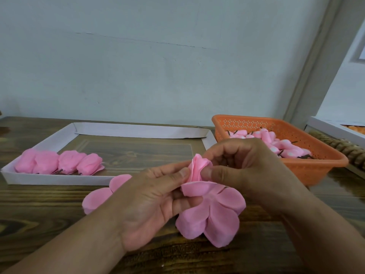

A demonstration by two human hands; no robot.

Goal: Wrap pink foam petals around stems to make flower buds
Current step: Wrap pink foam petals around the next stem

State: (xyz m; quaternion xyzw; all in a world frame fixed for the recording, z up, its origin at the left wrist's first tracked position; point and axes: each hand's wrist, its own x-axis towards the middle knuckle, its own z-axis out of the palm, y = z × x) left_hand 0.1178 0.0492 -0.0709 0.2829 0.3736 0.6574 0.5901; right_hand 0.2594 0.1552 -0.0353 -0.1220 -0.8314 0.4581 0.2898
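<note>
My left hand [158, 196] and right hand [243, 167] pinch a half-rolled pink foam bud [198, 169] at centre, its loose petals [213, 218] hanging toward six o'clock. Four finished buds [59, 162] lie in the white cardboard tray [59, 179] at nine o'clock; many pink-tipped stems [284, 145] wait in the orange plastic basket [308, 171] at two o'clock.

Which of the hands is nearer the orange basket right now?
Right. The right hand sits just in front of the orange basket, overlapping its near-left corner in view; the left hand is farther left, toward the white tray.
</note>
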